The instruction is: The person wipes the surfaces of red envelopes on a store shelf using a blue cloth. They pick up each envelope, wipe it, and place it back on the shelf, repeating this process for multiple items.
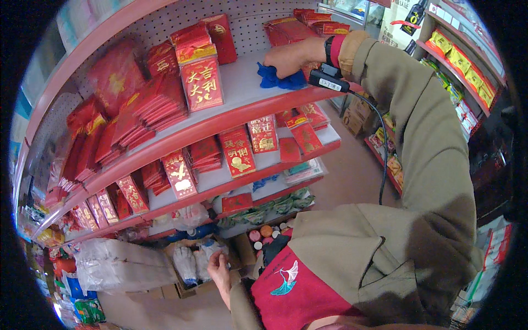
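Note:
My right hand [290, 57] is closed on a bunched blue cloth [280, 77], pressed to the grey top shelf [246, 82]. To its left, a bare stretch of that shelf lies between the cloth and stacked red envelopes with gold print [202, 85]. More red packets [290, 30] lie behind the hand, at the shelf's far end. My left hand [220, 270] hangs low, its fingers loosely bent and apart, with nothing visible in them. It is nearest to a cardboard box of white gloves [186, 265] below the shelves.
Lower shelves hold more red envelopes [237, 151] and green packets [263, 212]. A large plastic-wrapped white bundle [121, 265] stands at the lower left. Across the aisle floor [360, 170], another rack carries yellow and red packets [459, 63]. A black cable [383, 137] runs from my right wrist device.

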### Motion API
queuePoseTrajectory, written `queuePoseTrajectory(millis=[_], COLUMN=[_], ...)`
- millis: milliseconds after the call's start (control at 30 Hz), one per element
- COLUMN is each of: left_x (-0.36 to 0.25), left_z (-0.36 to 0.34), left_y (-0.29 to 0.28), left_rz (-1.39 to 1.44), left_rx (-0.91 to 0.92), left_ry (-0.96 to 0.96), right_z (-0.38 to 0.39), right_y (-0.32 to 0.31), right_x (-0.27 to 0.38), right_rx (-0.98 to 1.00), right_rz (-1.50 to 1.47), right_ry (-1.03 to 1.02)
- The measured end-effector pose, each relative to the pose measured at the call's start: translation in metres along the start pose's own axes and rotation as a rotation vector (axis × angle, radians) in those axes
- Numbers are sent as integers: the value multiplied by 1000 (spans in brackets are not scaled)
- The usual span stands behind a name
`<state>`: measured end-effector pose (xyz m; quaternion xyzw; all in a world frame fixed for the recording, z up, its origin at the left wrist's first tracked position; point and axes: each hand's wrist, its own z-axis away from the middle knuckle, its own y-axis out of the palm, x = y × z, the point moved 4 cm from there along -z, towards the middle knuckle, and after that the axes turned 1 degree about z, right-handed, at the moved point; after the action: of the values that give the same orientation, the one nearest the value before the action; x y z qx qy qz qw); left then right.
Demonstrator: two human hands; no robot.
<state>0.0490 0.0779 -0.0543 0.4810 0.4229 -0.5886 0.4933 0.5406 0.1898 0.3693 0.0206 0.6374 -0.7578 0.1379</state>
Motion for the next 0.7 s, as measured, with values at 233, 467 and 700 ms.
queuePoseTrajectory(millis=[233, 467, 700], left_x=[-13, -53, -106], left_z=[-4, -10, -32], left_y=[15, 50, 102], left_rz=[-55, -97, -336], left_rx=[74, 184, 355], left_ry=[26, 50, 163], right_z=[30, 136, 225], right_y=[-18, -27, 81], right_x=[-8, -2, 22], right_rx=[-465, -756, -631], right_rz=[-307, -441, -617], right_ry=[-131, -165, -54])
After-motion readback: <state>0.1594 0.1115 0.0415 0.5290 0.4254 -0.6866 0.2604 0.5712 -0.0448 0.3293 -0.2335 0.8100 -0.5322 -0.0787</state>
